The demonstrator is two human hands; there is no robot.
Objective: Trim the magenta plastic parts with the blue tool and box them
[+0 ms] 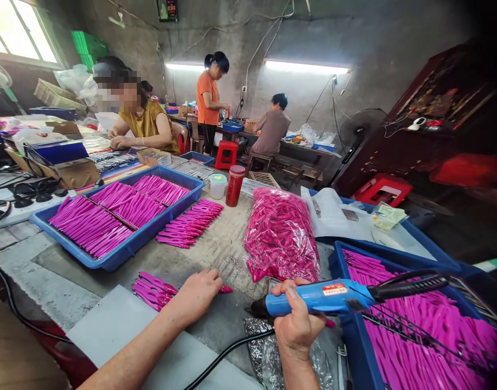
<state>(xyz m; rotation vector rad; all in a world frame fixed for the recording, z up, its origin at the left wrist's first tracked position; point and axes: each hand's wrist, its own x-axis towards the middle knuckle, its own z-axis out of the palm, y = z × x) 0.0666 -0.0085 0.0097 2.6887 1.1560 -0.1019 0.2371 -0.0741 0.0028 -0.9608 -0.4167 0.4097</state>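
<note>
Blue tool [319, 298] level in right grip [295, 319]; left grip [197, 298] palm-down.

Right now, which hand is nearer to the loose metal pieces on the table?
Left. The left hand is just beside the loose metal pieces; the right hand, gripping the blue tool, is farther off to their right.

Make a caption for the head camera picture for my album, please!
Pink everywhere: right hand gripping a blue tool, left hand by a pink piece, a bulging clear bag beyond.

Blue, black-nosed power tool [319, 299], nearly level, tip near a magenta piece [226, 290].
</note>
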